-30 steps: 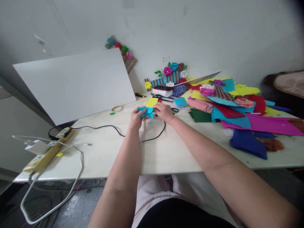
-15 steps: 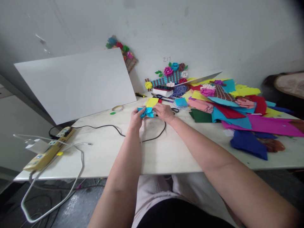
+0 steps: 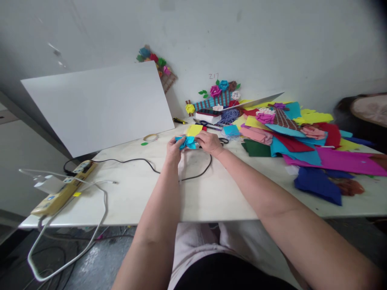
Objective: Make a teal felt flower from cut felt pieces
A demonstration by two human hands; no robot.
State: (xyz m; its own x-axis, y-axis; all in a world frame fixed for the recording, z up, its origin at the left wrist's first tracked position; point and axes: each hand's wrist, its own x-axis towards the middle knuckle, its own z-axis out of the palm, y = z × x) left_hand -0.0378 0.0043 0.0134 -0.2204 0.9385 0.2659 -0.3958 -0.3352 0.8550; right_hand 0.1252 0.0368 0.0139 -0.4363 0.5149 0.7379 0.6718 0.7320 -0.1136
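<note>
A bright blue folded paper flower (image 3: 188,142) is held up over the middle of the table. My left hand (image 3: 174,150) pinches it from the left, the thumb lying across the paper. From the right, the closed fingers of my right hand (image 3: 209,143) grip its edge; the fingertips are partly hidden. Just behind the flower are a square of yellow paper (image 3: 194,130) and a bit of red paper. Black-handled scissors (image 3: 224,140) lie beside my right hand, mostly covered by it.
A black cable (image 3: 136,161) runs from the yellow power strip (image 3: 62,193) across the table. A large white board (image 3: 102,108) leans at the left. Coloured crepe paper (image 3: 302,153) is heaped at the right. Paper-flower pieces (image 3: 214,96) stand against the wall. A tape roll (image 3: 150,137) lies left of my hands.
The whole view has shifted very slightly. Both hands keep their hold on the blue paper flower in nearly the same place.
</note>
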